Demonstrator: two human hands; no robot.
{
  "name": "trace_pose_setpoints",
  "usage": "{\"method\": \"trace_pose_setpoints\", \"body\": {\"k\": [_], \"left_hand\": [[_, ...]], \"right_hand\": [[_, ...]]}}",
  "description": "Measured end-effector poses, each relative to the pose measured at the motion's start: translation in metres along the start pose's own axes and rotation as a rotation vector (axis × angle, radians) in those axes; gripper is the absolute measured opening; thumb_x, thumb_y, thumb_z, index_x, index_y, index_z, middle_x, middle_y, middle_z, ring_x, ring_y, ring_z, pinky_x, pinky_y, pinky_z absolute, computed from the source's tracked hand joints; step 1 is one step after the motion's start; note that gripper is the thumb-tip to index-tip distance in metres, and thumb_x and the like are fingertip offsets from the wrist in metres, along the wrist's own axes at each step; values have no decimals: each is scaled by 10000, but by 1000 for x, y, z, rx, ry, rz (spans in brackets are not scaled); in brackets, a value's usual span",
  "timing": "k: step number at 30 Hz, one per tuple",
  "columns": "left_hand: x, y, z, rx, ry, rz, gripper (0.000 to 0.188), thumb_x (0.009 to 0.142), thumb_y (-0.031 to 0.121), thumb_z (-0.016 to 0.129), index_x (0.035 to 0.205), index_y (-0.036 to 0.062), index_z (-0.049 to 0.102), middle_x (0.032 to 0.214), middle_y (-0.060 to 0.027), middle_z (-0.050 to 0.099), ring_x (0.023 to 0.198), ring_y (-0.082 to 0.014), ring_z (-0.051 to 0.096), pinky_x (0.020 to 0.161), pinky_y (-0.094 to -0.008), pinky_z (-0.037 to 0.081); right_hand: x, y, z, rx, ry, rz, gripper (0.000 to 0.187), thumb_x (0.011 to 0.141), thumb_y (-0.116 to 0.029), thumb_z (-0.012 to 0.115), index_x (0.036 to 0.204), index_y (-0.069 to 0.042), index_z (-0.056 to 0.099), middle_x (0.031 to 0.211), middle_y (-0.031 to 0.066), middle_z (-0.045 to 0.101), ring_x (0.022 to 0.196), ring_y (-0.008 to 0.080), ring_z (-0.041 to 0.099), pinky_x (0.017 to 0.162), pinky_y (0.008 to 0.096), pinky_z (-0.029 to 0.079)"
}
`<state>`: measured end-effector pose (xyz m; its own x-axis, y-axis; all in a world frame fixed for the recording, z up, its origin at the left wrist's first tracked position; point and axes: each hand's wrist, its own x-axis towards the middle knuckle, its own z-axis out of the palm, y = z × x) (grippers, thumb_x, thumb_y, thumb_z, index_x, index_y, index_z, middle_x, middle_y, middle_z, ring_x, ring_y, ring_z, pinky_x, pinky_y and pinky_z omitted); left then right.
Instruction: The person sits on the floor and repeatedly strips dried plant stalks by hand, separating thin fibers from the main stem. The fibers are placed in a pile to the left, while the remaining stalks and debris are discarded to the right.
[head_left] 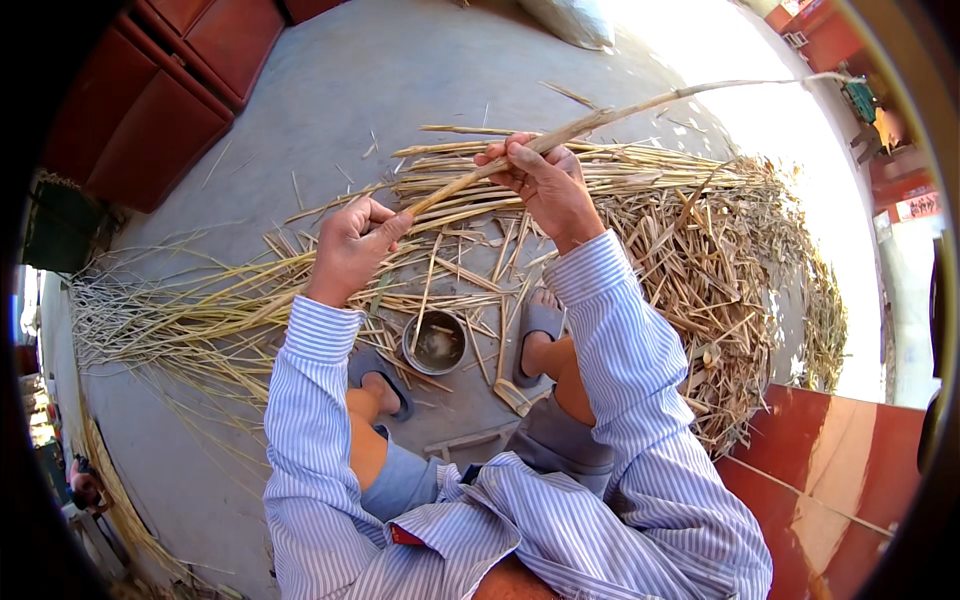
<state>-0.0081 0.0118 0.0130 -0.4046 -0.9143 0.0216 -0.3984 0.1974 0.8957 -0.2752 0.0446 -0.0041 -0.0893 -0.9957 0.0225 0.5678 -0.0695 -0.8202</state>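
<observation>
Between my two hands runs one long dry reed stalk (645,105), slanting up to the right and thinning to a pale tip at the far right. My left hand (350,248) pinches its near end between thumb and fingers. Farther along, my right hand (545,190) is closed around the stalk from below, the thumb lying along it. Beneath and beyond my hands lies a bundle of peeled straw-coloured stalks (640,172). Thinner yellowish stalks (220,310) fan out on the floor at the left.
Dry husks and leaves (700,290) are heaped at the right. A round metal pot (440,371) with murky liquid stands between my sandalled feet. Dark red furniture (150,110) is at the far left, a pale sack (570,20) at the back, and red tiles (830,460) at the near right.
</observation>
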Motion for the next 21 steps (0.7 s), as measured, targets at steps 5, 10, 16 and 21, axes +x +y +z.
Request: {"method": "trace_pose_setpoints", "body": {"k": [5, 10, 16, 21], "left_hand": [[2, 1, -33, -216, -267, -295, 307, 881, 291, 750, 844, 12, 627, 691, -21, 619, 594, -43, 526, 526, -204, 421], [-3, -30, -55, 128, -92, 3, 289, 847, 251, 773, 909, -1, 645, 732, -29, 636, 654, -86, 574, 579, -260, 459], [7, 1, 1, 327, 149, 413, 221, 841, 208, 758, 944, 29, 680, 764, -81, 682, 697, -128, 638, 626, -291, 497], [15, -12, -5, -166, 142, 80, 197, 872, 173, 741, 942, -3, 689, 766, -56, 703, 690, -96, 639, 588, -237, 487]], "right_hand": [[-10, -30, -3, 44, -155, -215, 130, 968, -161, 604, 1016, -46, 643, 1003, 112, 704, 1015, 260, 677, 924, 398, 550], [-7, -41, -47, 95, 253, -295, 179, 990, -207, 582, 1050, -42, 617, 994, 104, 703, 983, 238, 682, 876, 360, 553], [-6, -13, -13, -21, 293, -19, 244, 986, -290, 592, 1014, -52, 634, 967, 105, 710, 929, 194, 675, 836, 322, 552], [-4, -10, -12, -122, 272, 52, 297, 978, -339, 600, 1006, -49, 658, 976, 100, 723, 878, 158, 672, 794, 297, 554]]}}
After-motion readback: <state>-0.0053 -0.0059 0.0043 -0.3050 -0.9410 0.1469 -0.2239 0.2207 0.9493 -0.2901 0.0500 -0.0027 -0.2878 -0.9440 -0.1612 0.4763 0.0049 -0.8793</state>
